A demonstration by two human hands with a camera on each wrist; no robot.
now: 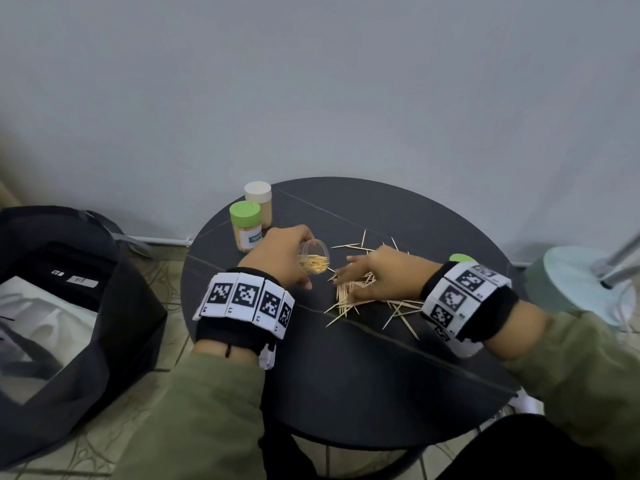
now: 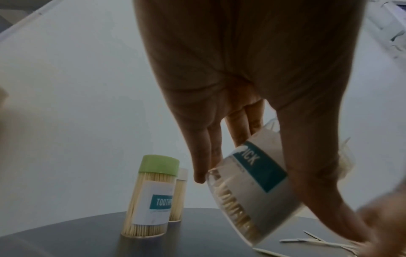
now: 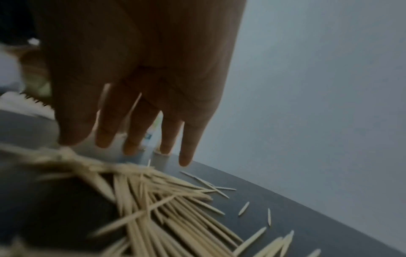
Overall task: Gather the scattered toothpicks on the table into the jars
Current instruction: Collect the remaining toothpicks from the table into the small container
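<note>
My left hand [image 1: 280, 258] grips the open jar [image 1: 313, 256] tilted toward the toothpicks [image 1: 353, 292] heaped just right of it, so my right hand [image 1: 377, 275], fingers spread flat, can sweep them in.

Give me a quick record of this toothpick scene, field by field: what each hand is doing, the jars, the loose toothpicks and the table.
left hand: holds the open jar tilted, mouth toward the pile
right hand: fingers straight, over the loose toothpicks
open jar: clear, partly filled
green-lidded jar: upright, closed, full
white-lidded jar: upright, closed, behind the green one
loose toothpicks: a heap plus strays
green lid: behind the right wrist
table: round, dark
</note>
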